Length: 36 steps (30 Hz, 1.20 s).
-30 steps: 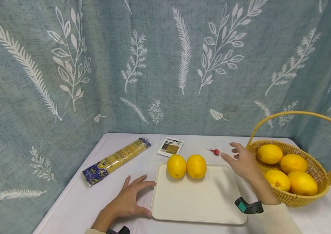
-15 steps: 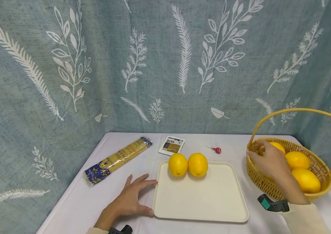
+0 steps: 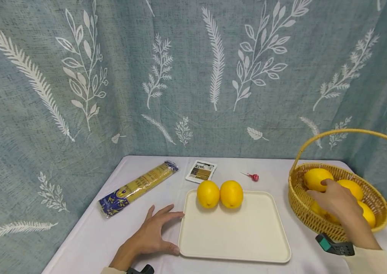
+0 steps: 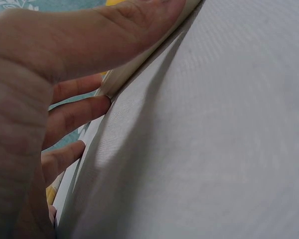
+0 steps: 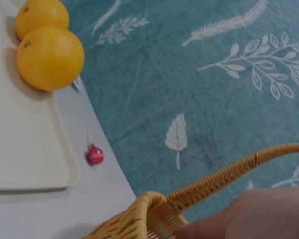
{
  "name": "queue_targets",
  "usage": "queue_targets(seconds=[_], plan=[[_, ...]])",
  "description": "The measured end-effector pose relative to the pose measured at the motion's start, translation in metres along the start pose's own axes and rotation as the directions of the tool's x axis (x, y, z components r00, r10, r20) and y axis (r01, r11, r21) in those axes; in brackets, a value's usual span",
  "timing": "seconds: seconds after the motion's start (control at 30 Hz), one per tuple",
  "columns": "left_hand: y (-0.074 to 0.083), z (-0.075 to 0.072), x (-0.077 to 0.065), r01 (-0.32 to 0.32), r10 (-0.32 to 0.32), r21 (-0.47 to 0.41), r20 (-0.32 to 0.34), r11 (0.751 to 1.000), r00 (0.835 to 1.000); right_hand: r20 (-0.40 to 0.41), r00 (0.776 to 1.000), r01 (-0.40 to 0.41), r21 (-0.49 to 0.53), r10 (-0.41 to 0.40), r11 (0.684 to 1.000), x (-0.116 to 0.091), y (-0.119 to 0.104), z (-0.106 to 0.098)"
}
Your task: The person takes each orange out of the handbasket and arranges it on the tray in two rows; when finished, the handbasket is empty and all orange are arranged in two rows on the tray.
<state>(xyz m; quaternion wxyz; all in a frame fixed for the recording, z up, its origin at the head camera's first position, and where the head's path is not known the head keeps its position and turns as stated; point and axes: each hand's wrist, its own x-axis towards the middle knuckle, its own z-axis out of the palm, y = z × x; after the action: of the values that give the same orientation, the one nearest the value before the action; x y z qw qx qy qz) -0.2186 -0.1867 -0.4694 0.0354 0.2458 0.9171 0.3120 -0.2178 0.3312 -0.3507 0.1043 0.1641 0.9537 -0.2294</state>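
Looks like you're at the pick step: your right grip [image 3: 337, 199] reaches into the tan woven wicker basket [image 3: 296, 201], right over the yellow oval fruit [image 3: 317, 209] by its near-left wall; fingertips hidden, can't tell if it's pinching it. Next move calls for a secure hold before lifting out. Your left grip [image 3: 155, 234] is spread, thumb and forefinger at the left edge of the cream rectangular tray [image 3: 234, 236], two round orange-yellow fruits [image 3: 231, 194] near its far side.
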Motion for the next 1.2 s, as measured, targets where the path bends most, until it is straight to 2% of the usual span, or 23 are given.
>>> queue_targets(seconds=[0.1,0.33,0.47,0.93,1.2], plan=[[-0.001,0.000,0.000,0.002,-0.002,-0.002,0.003,1.000,1.000,0.026,1.000,-0.003,-0.007,0.003,1.000,0.004,0.003,0.004],[-0.003,0.000,0.000,-0.022,0.022,-0.010,0.001,1.000,1.000,0.013,0.993,0.120,0.014,-0.120,0.993,0.011,0.018,0.019],[-0.003,0.000,0.000,-0.027,0.027,-0.007,-0.003,1.000,1.000,0.006,0.989,0.146,0.004,-0.146,0.989,0.016,0.022,0.025],[-0.003,0.000,-0.001,-0.016,0.016,-0.014,0.002,1.000,1.000,0.003,0.995,0.099,0.039,-0.099,0.994,0.019,0.021,0.030],[-0.003,-0.001,0.000,-0.019,0.019,-0.011,0.003,1.000,1.000,-0.104,0.991,0.099,0.123,-0.087,0.987,0.018,0.022,0.028]])
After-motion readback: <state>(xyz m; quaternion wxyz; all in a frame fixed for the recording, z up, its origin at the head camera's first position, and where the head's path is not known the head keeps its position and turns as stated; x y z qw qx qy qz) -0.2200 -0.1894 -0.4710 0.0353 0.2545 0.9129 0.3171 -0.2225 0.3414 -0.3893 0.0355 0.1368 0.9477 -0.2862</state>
